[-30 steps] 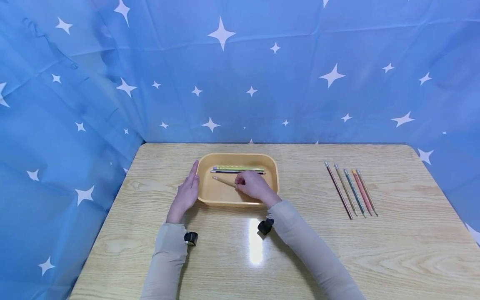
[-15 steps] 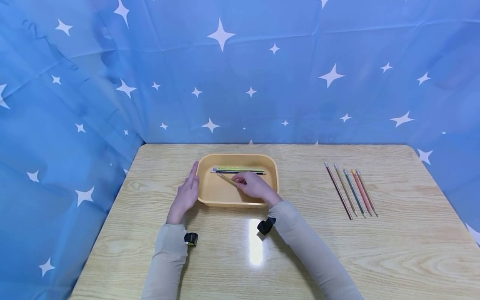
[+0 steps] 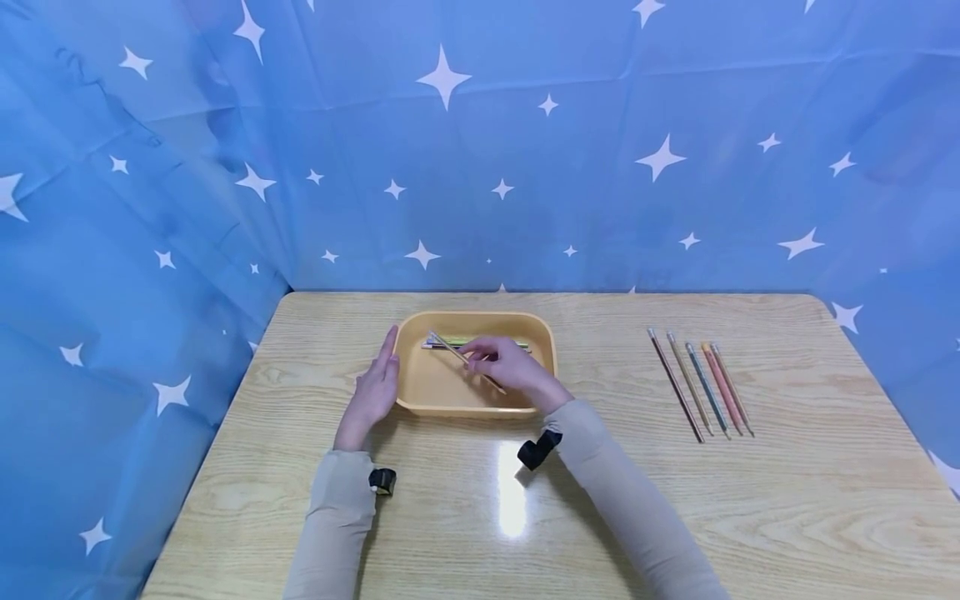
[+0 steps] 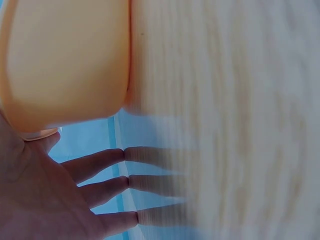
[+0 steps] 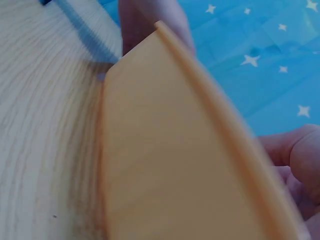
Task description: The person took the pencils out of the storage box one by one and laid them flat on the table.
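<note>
An orange-tan tray (image 3: 442, 392) stands on the table, left of its middle. Against its left wall rests my left hand (image 3: 375, 387), fingers straight; the left wrist view shows the fingertips of this hand (image 4: 60, 195) touching the tabletop. Over the tray, my right hand (image 3: 506, 367) pinches a light wooden pencil (image 3: 448, 346) that slants from back left to front right. Behind it in the tray lie a yellow-green pencil (image 3: 517, 342) and a dark pencil (image 3: 429, 346), partly hidden by the held pencil and hand. In the right wrist view the tray wall (image 5: 165, 140) hides most of the right hand (image 5: 300, 165).
To the right, several pencils lie side by side in a slanted row, among them a dark red pencil (image 3: 675, 385), a blue pencil (image 3: 708, 390) and a pink pencil (image 3: 722, 387). A blue star-patterned cloth (image 3: 480, 167) hangs behind the wooden table (image 3: 600, 500).
The pencil in my right hand has turned and risen, its left end now across the pencils at the back and its other end showing past my fingers. My left hand has stayed at the tray.
</note>
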Tool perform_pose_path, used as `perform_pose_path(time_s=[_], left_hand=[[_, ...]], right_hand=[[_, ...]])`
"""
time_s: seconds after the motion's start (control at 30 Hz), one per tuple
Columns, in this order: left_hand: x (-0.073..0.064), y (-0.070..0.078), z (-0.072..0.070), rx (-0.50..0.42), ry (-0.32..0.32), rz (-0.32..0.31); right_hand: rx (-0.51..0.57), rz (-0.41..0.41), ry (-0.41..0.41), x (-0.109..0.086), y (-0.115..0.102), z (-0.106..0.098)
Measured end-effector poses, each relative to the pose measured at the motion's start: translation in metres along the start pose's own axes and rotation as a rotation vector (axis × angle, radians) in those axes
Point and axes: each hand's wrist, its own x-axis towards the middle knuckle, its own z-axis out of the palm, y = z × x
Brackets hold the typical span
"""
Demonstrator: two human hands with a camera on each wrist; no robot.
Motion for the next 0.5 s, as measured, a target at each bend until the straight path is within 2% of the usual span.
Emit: perform_pose_path(time_s=[0.13,0.3,0.5], left_hand=[[0.0,0.001,0.0,-0.004,0.003,0.004],[-0.001,0.003,0.0,-0.007,-0.003,-0.005],[-0.002,0.003,0.0,-0.018,-0.007,-0.009]], right_hand=[[0.015,-0.009,0.023,-0.008,-0.006,-0.008],[0.01,-0.087,0.022,-0.021,-0.01,-0.022],[-0.084,-0.118,0.048,-0.039,-0.013,-0.042]])
